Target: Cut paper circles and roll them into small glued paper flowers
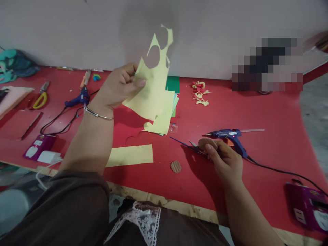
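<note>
The left hand (125, 85) pinches a yellow sheet (153, 80) between thumb and fingers and holds it up above the red worktop (189, 194). This sheet has round openings cut in its upper part, with thin strips around them. I judge it is very light and soft, so it can bend or tear easily at these strips; the wide uncut part, where the thumb presses, is the safer place to hold.

The right hand (228, 160) grips a brown disc (205, 143) near its edge, close to a blue glue gun (228, 134). The disc seems light but stiffer than the sheet, and its rim gives a good hold. A smaller-looking ridged disc (176, 166) lies flat on the worktop; probably fingertips should take it by the edge, without pressing the ridges.
</note>
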{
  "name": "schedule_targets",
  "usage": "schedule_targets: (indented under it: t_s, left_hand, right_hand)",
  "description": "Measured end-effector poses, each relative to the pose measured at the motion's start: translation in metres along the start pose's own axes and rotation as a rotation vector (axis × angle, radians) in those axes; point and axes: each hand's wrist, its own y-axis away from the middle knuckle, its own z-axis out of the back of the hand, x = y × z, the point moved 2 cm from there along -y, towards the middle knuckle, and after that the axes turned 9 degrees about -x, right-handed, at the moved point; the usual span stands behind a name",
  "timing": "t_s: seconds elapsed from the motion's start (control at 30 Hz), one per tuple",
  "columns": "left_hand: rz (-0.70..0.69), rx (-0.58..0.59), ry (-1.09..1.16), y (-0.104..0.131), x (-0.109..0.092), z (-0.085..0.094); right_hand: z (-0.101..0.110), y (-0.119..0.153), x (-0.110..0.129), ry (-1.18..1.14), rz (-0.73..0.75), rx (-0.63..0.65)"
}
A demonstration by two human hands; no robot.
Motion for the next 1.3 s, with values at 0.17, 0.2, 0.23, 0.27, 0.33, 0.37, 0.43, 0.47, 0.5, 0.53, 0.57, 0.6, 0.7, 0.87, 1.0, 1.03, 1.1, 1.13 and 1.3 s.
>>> schedule_targets:
  t_s: [0.17, 0.2, 0.23, 0.27, 0.33, 0.37, 0.43, 0.47, 0.5, 0.53, 0.57, 0.6, 0.7, 0.87, 1.0, 1.03, 1.1, 1.13, 1.3]
  left_hand:
    - [0.17, 0.191, 0.19, 0.017, -0.011, -0.02]
    - [0.199, 0.211, 0.209, 0.019, -0.012, -0.023]
    - [0.226, 0.23, 0.227, 0.02, -0.012, -0.027]
    - [0.255, 0.256, 0.245, 0.021, -0.011, -0.032]
    - [0.327, 0.338, 0.279, 0.023, -0.009, -0.044]
    - [0.365, 0.389, 0.291, 0.023, -0.007, -0.051]
    - [0.407, 0.473, 0.307, 0.024, -0.003, -0.063]
    - [0.406, 0.492, 0.309, 0.023, -0.001, -0.068]
    - [0.398, 0.495, 0.303, 0.022, 0.001, -0.071]
    - [0.384, 0.485, 0.29, 0.019, 0.003, -0.073]
    - [0.362, 0.466, 0.276, 0.017, 0.006, -0.074]
    - [0.337, 0.44, 0.266, 0.014, 0.008, -0.074]
    - [0.292, 0.384, 0.271, 0.008, 0.015, -0.07]
    - [0.327, 0.372, 0.312, 0.01, 0.021, -0.069]
    - [0.369, 0.307, 0.298, 0.012, 0.02, -0.074]
    - [0.391, 0.277, 0.29, 0.012, 0.019, -0.074]
    - [0.434, 0.248, 0.288, 0.012, 0.016, -0.077]
    - [0.447, 0.258, 0.313, 0.013, 0.013, -0.08]
    - [0.414, 0.262, 0.778, 0.043, -0.002, -0.098]
  right_hand:
    - [-0.001, -0.002, 0.018, -0.395, -0.145, 0.092]
    - [-0.001, -0.002, 0.023, -0.472, -0.133, 0.112]
    - [-0.001, -0.003, 0.029, -0.548, -0.116, 0.137]
    - [0.0, -0.004, 0.034, -0.608, -0.091, 0.154]
    - [0.0, -0.006, 0.04, -0.675, -0.051, 0.204]
    - [-0.001, -0.007, 0.042, -0.682, -0.034, 0.241]
    - [-0.002, -0.008, 0.043, -0.713, -0.039, 0.282]
    - [-0.003, -0.008, 0.042, -0.739, -0.064, 0.289]
    - [-0.004, -0.008, 0.04, -0.769, -0.099, 0.28]
    - [-0.004, -0.008, 0.037, -0.797, -0.136, 0.263]
    - [-0.004, -0.008, 0.035, -0.82, -0.167, 0.239]
    - [-0.004, -0.007, 0.032, -0.837, -0.194, 0.213]
    - [-0.004, -0.007, 0.026, -0.855, -0.239, 0.164]
    - [-0.009, -0.007, 0.027, -0.849, -0.196, 0.219]
    - [-0.014, -0.006, 0.033, -0.835, -0.161, 0.23]
    - [-0.016, -0.006, 0.034, -0.828, -0.162, 0.226]
    - [-0.019, -0.005, 0.036, -0.839, -0.171, 0.211]
    - [-0.019, -0.004, 0.036, -0.852, -0.175, 0.203]
    - [-0.019, -0.004, 0.037, -0.897, -0.195, 0.175]
